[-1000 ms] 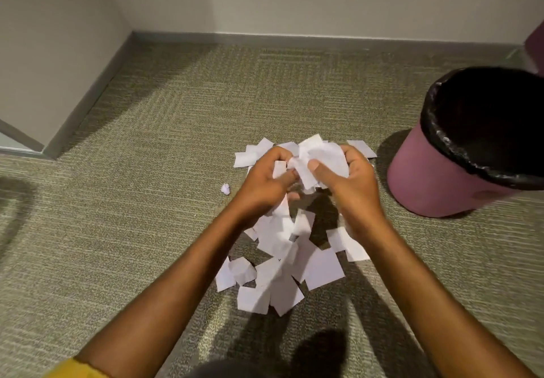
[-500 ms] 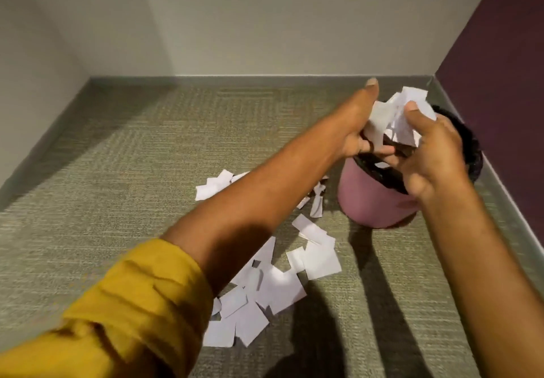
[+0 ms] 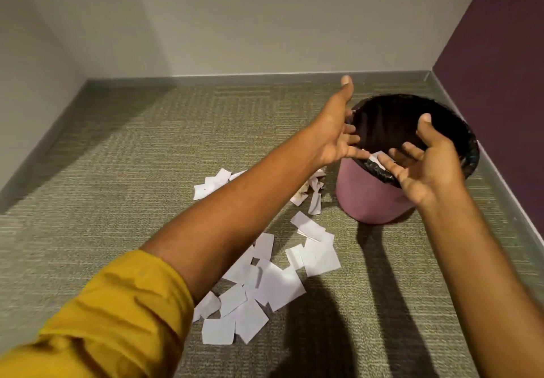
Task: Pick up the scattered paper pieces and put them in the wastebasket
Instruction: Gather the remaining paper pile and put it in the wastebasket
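A pink wastebasket (image 3: 374,198) with a black liner stands on the carpet at the right. Both my hands hover over its near rim with fingers spread and nothing in them: my left hand (image 3: 335,133) at the left side of the opening, my right hand (image 3: 426,165) at the front right. A few white paper pieces (image 3: 375,156) show just inside the rim between my hands. Several white paper pieces (image 3: 265,283) lie scattered on the carpet in front of and left of the basket, partly hidden under my left forearm.
The basket sits near a room corner, with a purple wall (image 3: 506,68) and grey baseboard close on its right and a pale wall (image 3: 265,18) behind. Olive carpet (image 3: 117,186) stretches to the left.
My hands carried a bunch of paper from the floor pile up over the wastebasket, then spread apart and let it fall in. Both hands now hold nothing.
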A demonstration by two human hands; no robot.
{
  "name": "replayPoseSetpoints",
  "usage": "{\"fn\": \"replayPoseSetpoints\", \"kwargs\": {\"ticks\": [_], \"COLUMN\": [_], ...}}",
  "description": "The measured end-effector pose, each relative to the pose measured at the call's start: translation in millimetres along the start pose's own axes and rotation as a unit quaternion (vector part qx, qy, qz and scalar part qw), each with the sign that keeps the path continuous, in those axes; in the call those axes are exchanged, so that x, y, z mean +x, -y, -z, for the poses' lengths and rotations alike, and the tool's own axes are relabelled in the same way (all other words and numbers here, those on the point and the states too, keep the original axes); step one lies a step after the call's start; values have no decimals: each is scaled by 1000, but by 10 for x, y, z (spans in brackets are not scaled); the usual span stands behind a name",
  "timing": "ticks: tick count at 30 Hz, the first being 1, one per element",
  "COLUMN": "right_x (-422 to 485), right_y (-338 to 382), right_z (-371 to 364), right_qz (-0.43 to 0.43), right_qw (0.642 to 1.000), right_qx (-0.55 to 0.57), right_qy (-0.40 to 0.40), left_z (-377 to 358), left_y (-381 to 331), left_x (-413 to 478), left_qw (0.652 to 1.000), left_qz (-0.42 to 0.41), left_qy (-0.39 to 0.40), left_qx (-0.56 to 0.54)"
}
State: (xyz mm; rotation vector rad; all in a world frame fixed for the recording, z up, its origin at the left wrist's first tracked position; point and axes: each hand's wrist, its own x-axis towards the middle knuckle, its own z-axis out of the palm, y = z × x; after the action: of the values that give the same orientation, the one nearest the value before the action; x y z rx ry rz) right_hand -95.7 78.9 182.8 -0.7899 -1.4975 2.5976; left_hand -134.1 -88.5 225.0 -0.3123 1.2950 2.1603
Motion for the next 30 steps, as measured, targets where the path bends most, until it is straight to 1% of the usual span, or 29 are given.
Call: {"fn": "replayPoseSetpoints", "kwargs": {"ticks": [3,6,11,13,15,17,18,20,21,22,23,24,25,26,27,28,29,30], "right_x": [-102,-262,-438,-433,-398,-366,-333,-275,-228,-182,-150,-124,-121,-153,-203,-250,-301,-327], "right_y": [-88,-246,-647,-846,-1067,-1277,-1400,-1656,-1811,-1955,-2079,-2200,-2300,-2372,-2429,-2489,-2526,-2569], "right_z": [-52,-146,-231,-190,-104,-2,74,254,371,485,589,689,777,839,887,930,945,961], "right_qz": [31,44,18,-6,-33,-55,-61,-69,-60,-41,-27,-19,-17,-9,15,44,71,89], "right_qw": [999,997,989,986,983,975,969,951,932,896,843,783,729,686,656,639,633,635], "right_qx": [-4,-5,-42,-79,-122,-183,-216,-286,-346,-433,-530,-615,-679,-723,-752,-766,-769,-765], "right_qy": [23,59,141,145,135,118,108,99,95,90,89,87,83,74,64,57,54,51], "left_z": [319,646,1176,1354,1529,1651,1691,1765,1794,1822,1840,1866,1877,1886,1895,1901,1896,1902], "left_y": [13,65,336,499,700,919,1025,1253,1368,1476,1572,1669,1749,1829,1901,1961,2010,2055], "left_x": [-44,-181,-351,-309,-183,-37,23,153,212,270,324,388,431,479,514,537,550,564], "left_qw": [1000,999,997,993,985,972,959,916,888,860,829,794,755,718,686,660,640,619], "left_qz": [-21,-38,-30,-12,12,33,41,39,30,18,1,-14,-27,-37,-48,-65,-85,-107], "left_qy": [-4,-29,-70,-104,-133,-142,-142,-139,-129,-119,-107,-93,-79,-64,-49,-35,-27,-21], "left_qx": [2,7,26,54,107,187,241,375,439,496,550,601,650,692,725,747,763,778]}}
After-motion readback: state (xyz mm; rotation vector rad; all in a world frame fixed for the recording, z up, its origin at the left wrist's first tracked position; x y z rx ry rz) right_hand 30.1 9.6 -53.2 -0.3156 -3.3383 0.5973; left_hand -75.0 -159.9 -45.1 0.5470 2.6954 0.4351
